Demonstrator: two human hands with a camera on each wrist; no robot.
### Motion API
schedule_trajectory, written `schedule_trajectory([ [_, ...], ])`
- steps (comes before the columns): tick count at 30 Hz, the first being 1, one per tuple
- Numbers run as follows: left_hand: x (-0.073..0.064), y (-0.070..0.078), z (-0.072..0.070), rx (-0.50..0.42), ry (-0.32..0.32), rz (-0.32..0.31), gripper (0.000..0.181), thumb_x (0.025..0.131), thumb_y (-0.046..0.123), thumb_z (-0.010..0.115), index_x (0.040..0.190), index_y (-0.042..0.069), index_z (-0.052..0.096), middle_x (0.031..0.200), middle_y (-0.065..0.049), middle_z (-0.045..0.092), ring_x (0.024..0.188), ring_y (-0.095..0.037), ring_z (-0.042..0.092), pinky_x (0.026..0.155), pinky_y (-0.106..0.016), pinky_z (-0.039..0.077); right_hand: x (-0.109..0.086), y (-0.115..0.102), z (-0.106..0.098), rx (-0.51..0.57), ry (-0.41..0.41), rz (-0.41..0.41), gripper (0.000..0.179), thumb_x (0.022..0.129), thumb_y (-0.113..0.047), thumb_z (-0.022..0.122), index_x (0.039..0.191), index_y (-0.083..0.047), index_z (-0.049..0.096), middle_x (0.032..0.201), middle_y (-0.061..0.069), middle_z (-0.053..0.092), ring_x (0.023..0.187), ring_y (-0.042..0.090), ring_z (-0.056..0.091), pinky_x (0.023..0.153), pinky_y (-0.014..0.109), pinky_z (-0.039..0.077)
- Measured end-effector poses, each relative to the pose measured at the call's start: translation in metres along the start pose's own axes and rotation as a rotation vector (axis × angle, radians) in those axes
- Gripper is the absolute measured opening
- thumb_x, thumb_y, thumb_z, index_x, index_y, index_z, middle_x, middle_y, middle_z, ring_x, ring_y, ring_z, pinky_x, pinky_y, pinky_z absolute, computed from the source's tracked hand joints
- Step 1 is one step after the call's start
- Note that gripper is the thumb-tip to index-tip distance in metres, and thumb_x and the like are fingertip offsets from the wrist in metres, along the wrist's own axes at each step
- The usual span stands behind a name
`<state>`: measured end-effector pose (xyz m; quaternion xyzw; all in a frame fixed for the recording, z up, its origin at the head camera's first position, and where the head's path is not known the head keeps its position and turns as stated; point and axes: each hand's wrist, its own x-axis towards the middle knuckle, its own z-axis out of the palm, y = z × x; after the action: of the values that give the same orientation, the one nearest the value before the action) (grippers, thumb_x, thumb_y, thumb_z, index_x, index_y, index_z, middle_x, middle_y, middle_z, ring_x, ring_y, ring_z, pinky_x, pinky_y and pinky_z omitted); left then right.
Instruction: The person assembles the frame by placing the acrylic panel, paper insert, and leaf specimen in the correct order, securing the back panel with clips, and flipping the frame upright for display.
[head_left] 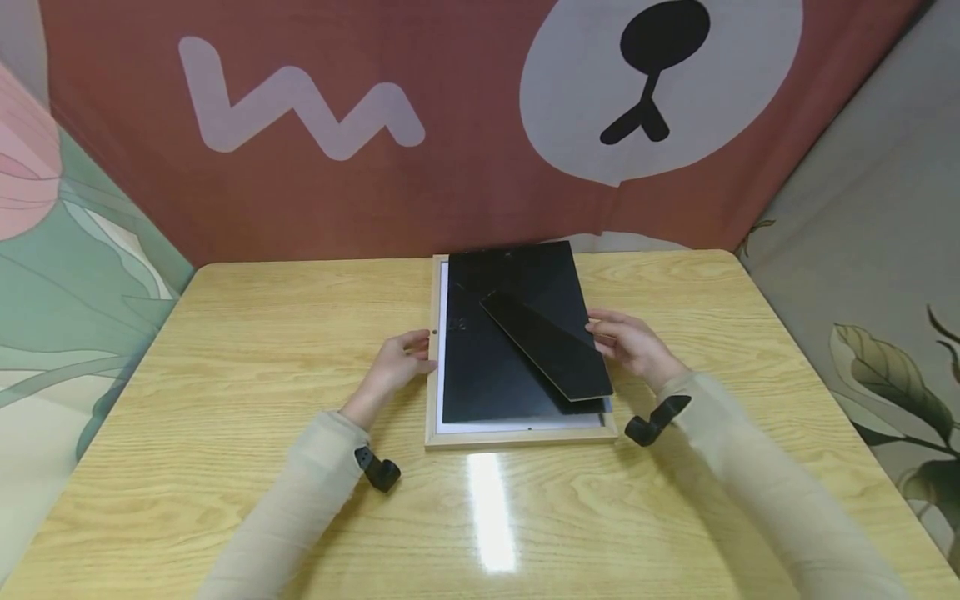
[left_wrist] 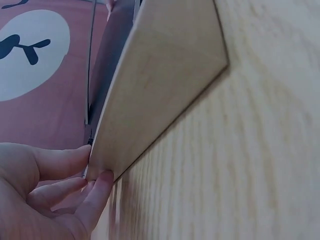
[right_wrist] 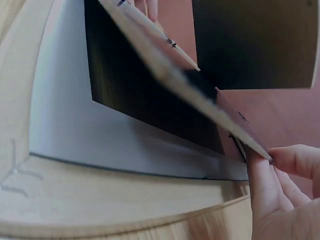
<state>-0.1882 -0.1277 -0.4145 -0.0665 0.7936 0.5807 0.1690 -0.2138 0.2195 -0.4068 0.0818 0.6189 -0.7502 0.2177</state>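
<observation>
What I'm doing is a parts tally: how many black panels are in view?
2: a larger panel over the wooden frame, its right edge in the right hand, and a narrower panel slanting across it. Any beneath would be hidden.

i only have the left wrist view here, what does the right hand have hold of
Observer: The right hand pinches the right edge of the black backing board.
Operator: which way does anything on top of it point
Observer: In the head view, the wide end of the black easel stand points towards the near right corner.
Operator: and what shows past the near edge
Observer: A white strip between the board and the near rail of the wooden frame.
</observation>
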Motion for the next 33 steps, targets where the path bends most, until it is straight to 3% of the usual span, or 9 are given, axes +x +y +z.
schedule_trajectory([
  [3, 0.0, -0.001, 0.0, -0.004, -0.003, -0.007, 0.061, 0.089, -0.007, 0.058, 0.144, -0.003, 0.035, 0.144, -0.025, 0.042, 0.13, -0.036, 0.048, 0.106, -0.037, 0.047, 0.002, 0.003, 0.002, -0.088, 0.023, 0.006, 0.049, 0.097, -0.002, 0.045, 0.144, 0.001, 0.032, 0.08, -0.016, 0.064, 0.068, -0.008, 0.059, 0.064, 0.007, 0.052],
  [6, 0.0, -0.001, 0.001, -0.001, 0.0, -0.016, 0.06, 0.088, -0.008, 0.058, 0.144, -0.002, 0.036, 0.144, -0.024, 0.043, 0.13, -0.034, 0.049, 0.105, -0.036, 0.048, 0.003, 0.004, 0.005, -0.156, 0.035, 0.008, 0.056, 0.097, -0.004, 0.046, 0.148, 0.006, 0.023, 0.08, -0.018, 0.063, 0.068, -0.009, 0.057, 0.064, 0.007, 0.051],
  [10, -0.001, -0.002, 0.001, 0.014, -0.004, -0.019, 0.06, 0.089, -0.006, 0.058, 0.145, -0.001, 0.036, 0.145, -0.023, 0.042, 0.13, -0.034, 0.049, 0.105, -0.037, 0.048, 0.002, 0.003, 0.008, -0.221, 0.048, 0.018, 0.056, 0.098, -0.006, 0.047, 0.148, 0.006, 0.024, 0.082, -0.019, 0.061, 0.068, -0.009, 0.056, 0.065, 0.007, 0.051],
  [17, -0.001, -0.003, 0.001, 0.019, -0.013, -0.015, 0.06, 0.09, -0.004, 0.059, 0.145, 0.0, 0.035, 0.146, -0.022, 0.041, 0.131, -0.034, 0.049, 0.106, -0.037, 0.047, 0.001, 0.001, 0.006, -0.359, 0.039, 0.045, 0.054, 0.099, -0.011, 0.049, 0.148, 0.002, 0.029, 0.107, -0.007, 0.054, 0.082, -0.009, 0.058, 0.075, 0.008, 0.052],
  [26, 0.0, -0.003, 0.0, 0.009, -0.016, -0.013, 0.061, 0.09, -0.006, 0.058, 0.145, -0.002, 0.034, 0.147, -0.023, 0.04, 0.131, -0.035, 0.048, 0.106, -0.037, 0.046, 0.002, 0.001, 0.007, -0.37, 0.043, 0.022, 0.051, 0.098, -0.005, 0.048, 0.144, 0.008, 0.031, 0.09, -0.015, 0.057, 0.081, -0.009, 0.057, 0.074, 0.009, 0.052],
  [28, 0.0, -0.003, -0.001, 0.003, -0.013, -0.014, 0.061, 0.09, -0.006, 0.058, 0.145, -0.001, 0.034, 0.147, -0.023, 0.04, 0.131, -0.035, 0.048, 0.106, -0.037, 0.046, 0.002, 0.0, 0.008, -0.379, 0.058, 0.021, 0.05, 0.098, -0.005, 0.047, 0.144, 0.008, 0.032, 0.096, -0.011, 0.058, 0.081, -0.009, 0.057, 0.074, 0.008, 0.052],
  [33, 0.001, -0.001, -0.001, 0.008, -0.007, -0.013, 0.061, 0.09, -0.004, 0.059, 0.145, -0.001, 0.034, 0.146, -0.022, 0.041, 0.131, -0.034, 0.048, 0.106, -0.037, 0.046, 0.004, -0.004, 0.013, -0.476, 0.104, 0.013, 0.048, 0.099, -0.01, 0.049, 0.143, 0.005, 0.037, 0.13, 0.016, 0.053, 0.081, -0.01, 0.055, 0.077, 0.008, 0.051],
])
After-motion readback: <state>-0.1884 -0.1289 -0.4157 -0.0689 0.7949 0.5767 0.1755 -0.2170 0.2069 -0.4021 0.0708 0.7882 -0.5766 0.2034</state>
